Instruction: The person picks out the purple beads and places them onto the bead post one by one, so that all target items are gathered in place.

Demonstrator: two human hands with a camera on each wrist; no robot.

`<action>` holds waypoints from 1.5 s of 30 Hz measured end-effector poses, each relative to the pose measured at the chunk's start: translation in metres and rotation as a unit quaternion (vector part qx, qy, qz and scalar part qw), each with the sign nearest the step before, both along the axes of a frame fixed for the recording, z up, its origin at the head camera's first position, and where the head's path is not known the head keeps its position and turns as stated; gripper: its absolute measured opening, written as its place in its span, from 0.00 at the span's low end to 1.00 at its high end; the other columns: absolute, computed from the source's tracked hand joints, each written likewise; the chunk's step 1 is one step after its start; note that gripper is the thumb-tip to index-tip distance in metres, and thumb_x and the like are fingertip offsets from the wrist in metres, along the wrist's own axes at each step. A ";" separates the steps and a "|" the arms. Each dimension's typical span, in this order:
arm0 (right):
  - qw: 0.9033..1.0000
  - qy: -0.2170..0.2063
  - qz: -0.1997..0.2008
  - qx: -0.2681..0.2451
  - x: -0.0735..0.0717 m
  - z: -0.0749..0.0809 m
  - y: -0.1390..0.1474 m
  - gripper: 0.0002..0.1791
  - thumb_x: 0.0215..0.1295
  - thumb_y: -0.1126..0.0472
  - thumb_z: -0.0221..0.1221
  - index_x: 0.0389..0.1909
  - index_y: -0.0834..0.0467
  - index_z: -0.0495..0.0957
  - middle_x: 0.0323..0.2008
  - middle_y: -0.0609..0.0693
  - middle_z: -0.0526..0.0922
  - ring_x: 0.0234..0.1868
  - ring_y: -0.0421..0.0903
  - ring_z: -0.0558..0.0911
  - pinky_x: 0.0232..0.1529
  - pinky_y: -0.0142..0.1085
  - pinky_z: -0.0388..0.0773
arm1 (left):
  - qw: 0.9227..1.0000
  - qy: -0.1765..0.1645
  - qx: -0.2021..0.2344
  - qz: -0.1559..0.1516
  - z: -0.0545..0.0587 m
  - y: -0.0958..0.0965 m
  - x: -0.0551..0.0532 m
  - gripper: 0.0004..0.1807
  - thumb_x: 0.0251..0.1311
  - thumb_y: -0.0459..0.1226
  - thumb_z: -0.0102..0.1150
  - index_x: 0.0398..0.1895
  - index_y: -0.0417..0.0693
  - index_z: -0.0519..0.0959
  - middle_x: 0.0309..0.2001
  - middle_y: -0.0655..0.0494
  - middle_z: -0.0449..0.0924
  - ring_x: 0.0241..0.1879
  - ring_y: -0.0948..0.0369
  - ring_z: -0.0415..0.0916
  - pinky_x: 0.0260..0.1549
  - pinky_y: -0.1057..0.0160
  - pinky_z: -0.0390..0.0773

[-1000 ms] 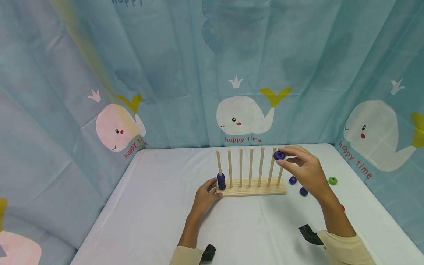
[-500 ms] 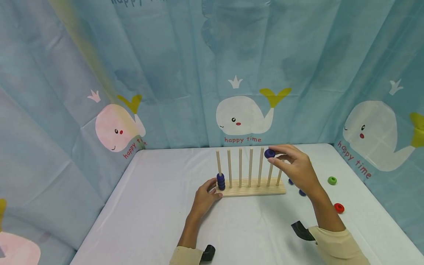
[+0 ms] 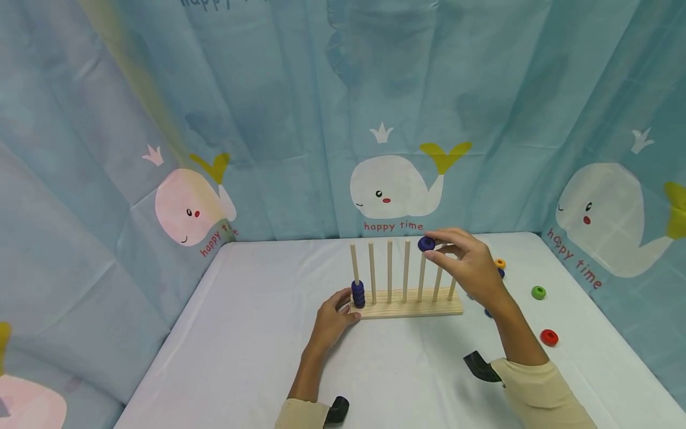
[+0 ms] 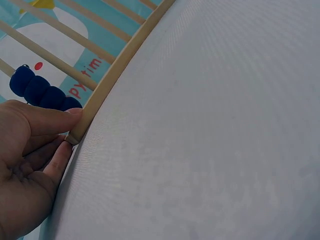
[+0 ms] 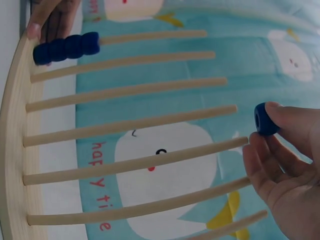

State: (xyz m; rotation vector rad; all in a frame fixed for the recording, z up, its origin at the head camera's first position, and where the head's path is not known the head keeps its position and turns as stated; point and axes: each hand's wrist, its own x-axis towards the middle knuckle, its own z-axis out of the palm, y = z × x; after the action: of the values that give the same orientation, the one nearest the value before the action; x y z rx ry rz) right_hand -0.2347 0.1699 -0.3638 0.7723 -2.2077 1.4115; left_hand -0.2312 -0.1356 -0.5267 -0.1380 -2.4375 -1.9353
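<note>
A wooden peg rack (image 3: 409, 308) with a row of upright pegs stands on the white table. Several dark blue beads (image 3: 358, 294) are stacked on its leftmost peg. My left hand (image 3: 329, 322) holds the left end of the rack's base, the thumb and fingers on either side of its corner in the left wrist view. Between thumb and fingertips, my right hand (image 3: 468, 268) pinches a single blue bead (image 5: 266, 119) at peg-top height. In the right wrist view that bead is apart from the pegs, its hole facing them. The right hand partly hides the rightmost pegs.
Loose beads lie right of the rack: a green one (image 3: 538, 292), a red one (image 3: 549, 338), an orange one (image 3: 500, 263) and blue ones partly behind the right hand and forearm. A blue whale-print curtain (image 3: 300, 149) hangs behind the table.
My right hand has carried the blue bead leftward and slightly up along the peg tops. Red and orange beads have come into view behind it. The left hand and rack stay put.
</note>
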 end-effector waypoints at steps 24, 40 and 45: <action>1.000 -0.004 0.016 0.005 -0.011 0.010 -0.023 0.21 0.69 0.67 0.70 0.62 0.60 0.84 0.54 0.52 0.85 0.52 0.39 0.84 0.56 0.21 0.84 | 1.000 0.006 0.014 0.002 0.002 0.002 0.002 0.38 0.59 0.26 0.72 0.74 0.34 0.71 0.72 0.34 0.73 0.74 0.40 0.70 0.70 0.55 0.78; 0.999 -0.004 0.046 -0.014 -0.017 0.020 -0.044 0.20 0.69 0.69 0.69 0.61 0.64 0.83 0.55 0.57 0.84 0.55 0.51 0.85 0.57 0.23 0.85 | 1.000 -0.004 -0.005 0.008 0.000 0.001 -0.001 0.37 0.60 0.27 0.72 0.74 0.37 0.72 0.72 0.37 0.74 0.74 0.43 0.71 0.69 0.62 0.79; 0.998 -0.003 0.060 -0.022 -0.020 0.021 -0.051 0.20 0.69 0.70 0.69 0.61 0.66 0.82 0.55 0.58 0.84 0.54 0.52 0.86 0.58 0.24 0.85 | 1.000 -0.004 -0.010 0.008 0.000 0.001 -0.001 0.37 0.60 0.27 0.72 0.74 0.37 0.73 0.72 0.37 0.75 0.74 0.43 0.71 0.69 0.62 0.79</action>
State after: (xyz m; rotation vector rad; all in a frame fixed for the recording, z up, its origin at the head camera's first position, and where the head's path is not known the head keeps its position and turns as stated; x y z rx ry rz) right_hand -0.2544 0.1184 -0.3426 0.8994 -2.1588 1.5165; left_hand -0.2326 -0.1350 -0.5272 -0.1123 -2.4557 -1.9094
